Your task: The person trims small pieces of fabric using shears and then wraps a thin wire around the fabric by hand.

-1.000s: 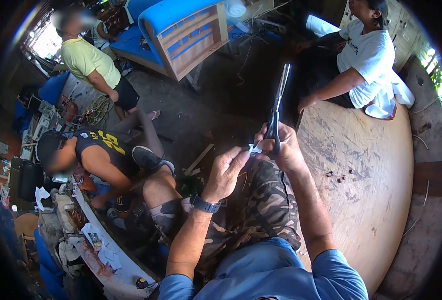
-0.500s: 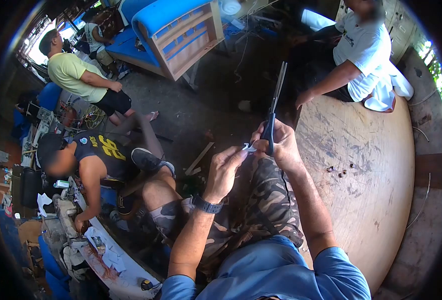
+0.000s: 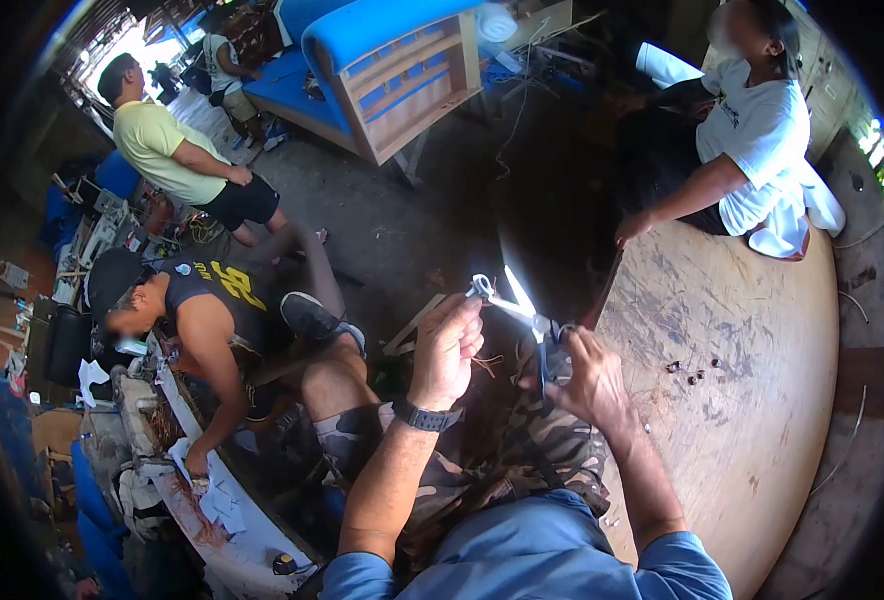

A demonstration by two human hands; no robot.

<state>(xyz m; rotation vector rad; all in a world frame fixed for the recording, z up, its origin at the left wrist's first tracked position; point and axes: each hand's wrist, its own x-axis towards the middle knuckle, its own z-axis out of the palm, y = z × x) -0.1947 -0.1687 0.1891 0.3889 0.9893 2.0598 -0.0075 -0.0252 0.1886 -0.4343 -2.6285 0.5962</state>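
In the middle of the view, my left hand (image 3: 445, 350) is closed on a small white curled piece (image 3: 481, 287), which stands up above the fingertips. A few thin reddish strands (image 3: 488, 366) show beside that hand. My right hand (image 3: 594, 382) grips a pair of scissors (image 3: 539, 324) by its dark handles. The blades are spread apart and point up and left, one tip close to the white piece. Under both hands lie my camouflage-clad legs (image 3: 552, 440).
A wooden tabletop (image 3: 722, 430) to my right bears several small dark bits (image 3: 692, 372). Someone in a white shirt (image 3: 762, 120) sits at its far end. On the left, a person in a dark jersey (image 3: 207, 310) bends over a long frame (image 3: 202, 510). Blue-padded furniture (image 3: 392, 70) stands ahead.
The scissors have swung from upright and closed to pointing left with blades spread. My right hand has moved down, away from the left, which still holds the white piece.
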